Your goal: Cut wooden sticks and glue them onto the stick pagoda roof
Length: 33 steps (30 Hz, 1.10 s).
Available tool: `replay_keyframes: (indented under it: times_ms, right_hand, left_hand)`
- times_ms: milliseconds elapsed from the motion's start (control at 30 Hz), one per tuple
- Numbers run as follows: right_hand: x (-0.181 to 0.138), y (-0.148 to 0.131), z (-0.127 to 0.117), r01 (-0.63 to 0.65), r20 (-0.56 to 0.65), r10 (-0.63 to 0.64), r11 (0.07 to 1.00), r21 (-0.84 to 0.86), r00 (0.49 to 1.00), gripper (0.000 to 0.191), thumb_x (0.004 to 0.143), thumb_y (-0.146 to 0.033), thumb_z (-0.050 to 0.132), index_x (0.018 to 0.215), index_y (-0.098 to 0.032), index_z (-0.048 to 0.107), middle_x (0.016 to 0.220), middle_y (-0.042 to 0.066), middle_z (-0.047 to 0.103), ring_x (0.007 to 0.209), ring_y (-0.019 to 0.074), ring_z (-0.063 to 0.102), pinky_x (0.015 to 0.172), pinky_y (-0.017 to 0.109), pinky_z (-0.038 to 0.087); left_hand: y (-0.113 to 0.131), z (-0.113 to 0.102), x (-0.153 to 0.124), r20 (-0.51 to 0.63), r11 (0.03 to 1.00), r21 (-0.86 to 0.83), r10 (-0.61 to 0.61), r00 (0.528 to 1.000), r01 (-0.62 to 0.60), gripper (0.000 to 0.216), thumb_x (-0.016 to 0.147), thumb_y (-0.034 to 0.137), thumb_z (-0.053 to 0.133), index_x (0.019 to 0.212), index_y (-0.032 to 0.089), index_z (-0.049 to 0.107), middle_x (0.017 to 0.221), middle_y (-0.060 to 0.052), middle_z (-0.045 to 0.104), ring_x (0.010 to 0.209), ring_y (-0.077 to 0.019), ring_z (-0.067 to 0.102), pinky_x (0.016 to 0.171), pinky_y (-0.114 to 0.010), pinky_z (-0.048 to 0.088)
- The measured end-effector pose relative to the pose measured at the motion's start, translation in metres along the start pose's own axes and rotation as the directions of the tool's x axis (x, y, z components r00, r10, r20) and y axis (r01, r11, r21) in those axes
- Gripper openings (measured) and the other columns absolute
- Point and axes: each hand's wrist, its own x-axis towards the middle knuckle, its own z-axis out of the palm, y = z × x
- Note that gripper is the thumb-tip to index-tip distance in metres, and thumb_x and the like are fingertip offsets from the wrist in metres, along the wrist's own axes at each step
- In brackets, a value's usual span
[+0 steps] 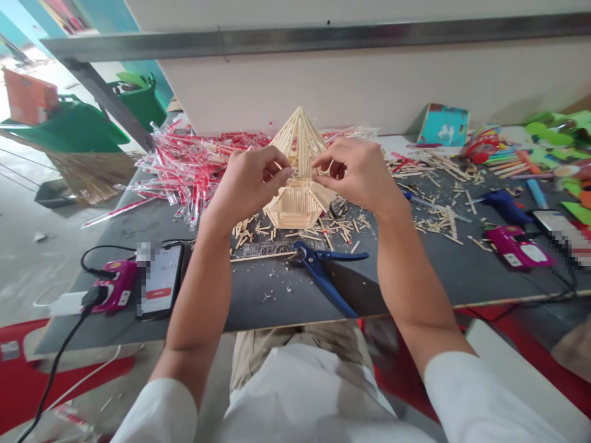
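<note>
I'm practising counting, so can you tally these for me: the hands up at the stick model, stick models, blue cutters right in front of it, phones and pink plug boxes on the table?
Left hand and right hand: 2
Stick model: 1
Blue cutter: 1
Phones: 2
Pink plug boxes: 2
Total: 8

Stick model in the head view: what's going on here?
A person has both bare hands at a model of pale thin sticks with a pointed roof. The left hand is at one side and the right hand at the other, fingers curled; whether either grips a loose stick is too small to tell. The model stands upright among scattered stick pieces, and a blue cutter lies in front of it, in neither hand.
</note>
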Motion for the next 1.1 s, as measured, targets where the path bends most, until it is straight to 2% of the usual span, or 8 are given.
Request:
replay_keyframes:
  times_ms: [233,467,700,1100]
  right_hand:
    - [-0.0005,0.0021,0.0017,-0.003,-0.011,0.003,1.000,-0.016,1.000,0.022,0.085,-0.028,0.081,0.105,-0.026,0.073,0.096,0.003,0.071,0.074,0.0178,0.065,0.075,0.037,0.057]
    - [-0.0014,0.0037,0.0027,0.004,-0.018,-0.005,0.999,-0.041,1.000,0.018,0.085,-0.031,0.081,0.100,-0.024,0.073,0.098,0.003,0.071,0.072,0.0168,0.065,0.076,0.037,0.057]
    - [-0.0027,-0.0019,0.0000,-0.038,-0.004,0.038,0.999,0.008,0.999,0.015,0.087,-0.033,0.080,0.098,-0.025,0.074,0.099,0.005,0.073,0.074,0.0188,0.067,0.077,0.040,0.056]
    - [-0.0030,-0.0008,0.0010,-0.019,-0.015,0.019,1.000,-0.005,1.000,0.013,0.087,-0.031,0.081,0.098,-0.027,0.076,0.096,0.003,0.074,0.074,0.0195,0.067,0.079,0.041,0.055]
  left_hand:
    - [-0.0006,0.0040,0.0009,0.013,0.999,-0.019,0.027,1.000,-0.027,0.014,0.091,0.028,0.064,0.094,0.020,0.074,0.081,-0.004,0.076,0.069,-0.0157,0.068,0.075,-0.033,0.058]
    - [-0.0026,0.0047,0.0013,0.014,0.999,0.001,0.047,0.999,-0.047,0.013,0.091,0.026,0.064,0.094,0.018,0.074,0.079,-0.003,0.075,0.068,-0.0149,0.067,0.075,-0.032,0.056]
    - [-0.0069,0.0069,0.0005,0.003,0.997,0.015,0.072,0.997,-0.072,0.014,0.092,0.027,0.063,0.096,0.018,0.073,0.081,-0.003,0.075,0.072,-0.0150,0.069,0.072,-0.029,0.055]
    - [-0.0087,0.0063,0.0018,0.020,0.994,0.039,0.104,0.994,-0.105,0.011,0.092,0.026,0.065,0.094,0.019,0.072,0.080,-0.002,0.075,0.074,-0.0159,0.070,0.077,-0.032,0.057]
